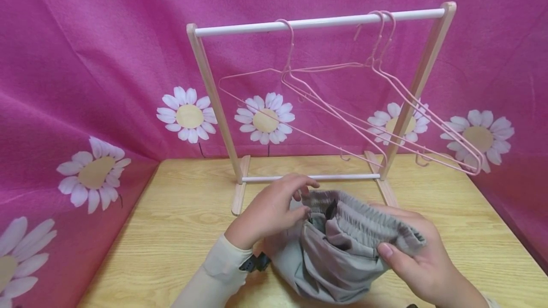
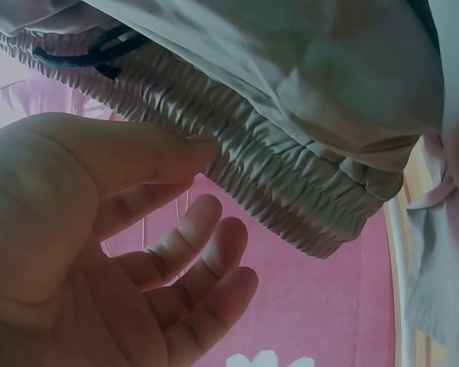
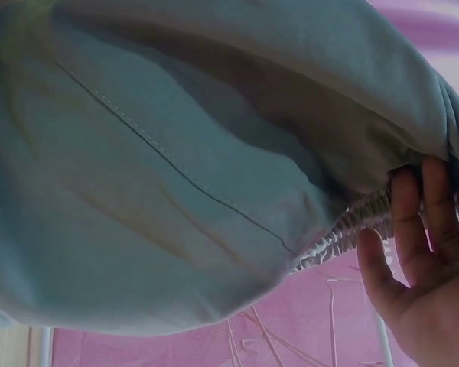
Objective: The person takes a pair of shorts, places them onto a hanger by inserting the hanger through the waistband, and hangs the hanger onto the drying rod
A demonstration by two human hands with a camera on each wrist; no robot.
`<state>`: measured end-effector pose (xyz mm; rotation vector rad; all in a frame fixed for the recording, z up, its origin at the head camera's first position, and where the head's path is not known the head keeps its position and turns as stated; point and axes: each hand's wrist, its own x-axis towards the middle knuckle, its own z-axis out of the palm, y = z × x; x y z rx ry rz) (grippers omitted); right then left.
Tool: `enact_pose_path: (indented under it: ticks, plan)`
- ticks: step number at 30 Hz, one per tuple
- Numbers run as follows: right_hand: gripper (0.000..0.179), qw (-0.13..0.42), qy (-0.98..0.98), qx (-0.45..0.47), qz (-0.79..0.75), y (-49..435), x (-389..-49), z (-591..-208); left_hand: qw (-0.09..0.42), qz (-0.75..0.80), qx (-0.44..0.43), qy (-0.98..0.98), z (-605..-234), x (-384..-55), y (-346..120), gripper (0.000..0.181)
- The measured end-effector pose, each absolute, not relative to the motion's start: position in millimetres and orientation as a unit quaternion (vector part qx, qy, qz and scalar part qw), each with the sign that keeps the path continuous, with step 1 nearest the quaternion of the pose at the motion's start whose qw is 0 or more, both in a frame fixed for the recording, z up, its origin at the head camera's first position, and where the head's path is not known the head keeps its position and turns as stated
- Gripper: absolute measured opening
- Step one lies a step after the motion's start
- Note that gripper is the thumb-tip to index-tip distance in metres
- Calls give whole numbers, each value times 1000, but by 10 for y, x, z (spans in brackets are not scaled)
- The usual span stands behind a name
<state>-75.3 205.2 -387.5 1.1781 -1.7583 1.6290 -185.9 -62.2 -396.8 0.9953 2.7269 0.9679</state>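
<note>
Grey elastic-waist pants (image 1: 338, 270) are bunched over the front of the table, with the gathered waistband (image 2: 283, 183) facing up and away. A dark drawstring (image 2: 84, 55) shows at the waistband. My right hand (image 1: 428, 260) grips the right end of the waistband, thumb on the near side and fingers behind; in the right wrist view cloth partly covers those fingers (image 3: 436, 199). At the waistband's left end is my left hand (image 1: 276, 208), its thumb against the cloth and its other fingers loosely bent and apart. The leg ends are hidden.
Behind the pants stands a clothes rack (image 1: 321, 24) with wooden sides and white bars. Several pink wire hangers (image 1: 338, 108) hang from it, some reaching out toward the right. Pink flowered cloth (image 1: 107, 61) surrounds the wooden table (image 1: 171, 232).
</note>
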Motion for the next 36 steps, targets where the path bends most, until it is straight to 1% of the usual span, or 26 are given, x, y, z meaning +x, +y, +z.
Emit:
enact_pose_path:
  ticks: [7,11,19,23,30,36]
  plan:
    - [62,227,-647,422,593,2064,-718,-3871,56,314,311,895,-3983,-1887,-637,50]
    - [61,229,-640,433,592,2056,-711,-3849,62,310,307,898,-4015,-1916,-649,47]
    - [49,227,-623,460,591,2041,-699,-3799,76,309,304,898,-4072,-1977,-666,43]
    - [49,226,-626,453,593,2045,-679,-3792,81,303,306,899,-4087,-1997,-674,41]
    - [51,229,-625,454,592,2050,-670,-3789,76,287,321,899,-4102,-2019,-687,37]
    - [52,221,-623,452,599,2054,-657,-3781,69,274,338,897,-4119,-2027,-696,34]
